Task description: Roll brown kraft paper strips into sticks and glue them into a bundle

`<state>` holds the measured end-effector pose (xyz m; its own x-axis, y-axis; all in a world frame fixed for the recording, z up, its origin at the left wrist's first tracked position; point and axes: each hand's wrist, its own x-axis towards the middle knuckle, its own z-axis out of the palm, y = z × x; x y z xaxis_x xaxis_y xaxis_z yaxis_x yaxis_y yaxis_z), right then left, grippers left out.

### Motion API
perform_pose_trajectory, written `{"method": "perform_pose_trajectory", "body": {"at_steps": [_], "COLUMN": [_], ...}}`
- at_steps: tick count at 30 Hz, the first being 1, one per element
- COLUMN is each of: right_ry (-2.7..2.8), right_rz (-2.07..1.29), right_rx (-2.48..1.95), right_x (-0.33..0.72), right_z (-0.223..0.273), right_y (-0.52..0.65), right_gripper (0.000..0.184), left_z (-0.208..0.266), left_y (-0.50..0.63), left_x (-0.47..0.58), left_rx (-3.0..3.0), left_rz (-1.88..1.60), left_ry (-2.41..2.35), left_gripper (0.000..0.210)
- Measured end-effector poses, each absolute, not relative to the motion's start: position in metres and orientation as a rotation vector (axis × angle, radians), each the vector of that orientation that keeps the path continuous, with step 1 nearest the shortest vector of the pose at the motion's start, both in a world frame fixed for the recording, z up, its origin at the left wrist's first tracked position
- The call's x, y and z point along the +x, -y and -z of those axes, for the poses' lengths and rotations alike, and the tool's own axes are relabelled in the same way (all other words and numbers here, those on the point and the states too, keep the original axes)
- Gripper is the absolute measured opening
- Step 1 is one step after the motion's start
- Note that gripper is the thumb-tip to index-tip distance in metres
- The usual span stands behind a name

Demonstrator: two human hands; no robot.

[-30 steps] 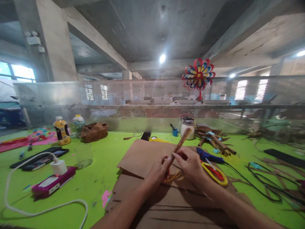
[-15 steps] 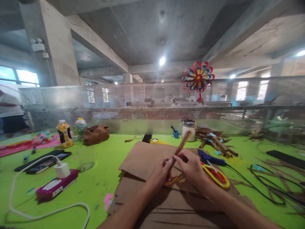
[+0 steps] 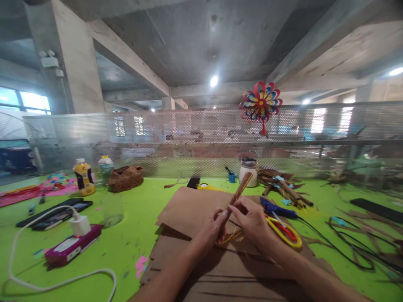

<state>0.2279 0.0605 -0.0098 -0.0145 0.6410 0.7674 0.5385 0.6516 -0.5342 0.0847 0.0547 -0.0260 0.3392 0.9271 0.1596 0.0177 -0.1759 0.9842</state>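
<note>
My left hand (image 3: 215,226) is closed around the lower part of a thin brown paper roll (image 3: 242,188), which tilts up and to the right. My right hand (image 3: 250,218) pinches at the same roll from the right, thumb and fingers meeting near its middle. Loose yellow thread (image 3: 231,238) hangs between the hands. Below them lie brown paper sheets (image 3: 189,209), some with cut slits. Scissors with yellow and red handles (image 3: 291,237) lie beside my right forearm, next to a blue glue gun (image 3: 278,208).
A purple power strip (image 3: 74,246) with a white charger and cable lies left, near phones (image 3: 63,214) and a clear cup (image 3: 112,214). Behind stand a yellow bottle (image 3: 84,178), brown pouch (image 3: 126,178), jar (image 3: 248,173) and brown paper scraps (image 3: 286,186). A mesh divider (image 3: 189,163) edges the table.
Both hands keep their hold on the roll with hardly any movement. The view has shifted slightly. A person at the far left has gone out of sight.
</note>
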Motion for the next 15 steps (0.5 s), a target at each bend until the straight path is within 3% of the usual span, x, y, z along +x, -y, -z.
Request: {"method": "perform_pose_trajectory", "body": {"at_steps": [15], "right_ry": [1.669], "right_rz": [-0.104], "right_rx": [-0.982], "right_x": [0.2304], "right_z": [0.0088], "right_y": [-0.0594], "right_gripper": [0.017], "left_z": [0.0201], "left_y": [-0.0521], "left_x": [0.0857], "left_rx": [1.591], "left_rz": [-1.024], "left_ry": [-0.875], "left_gripper": [0.038]}}
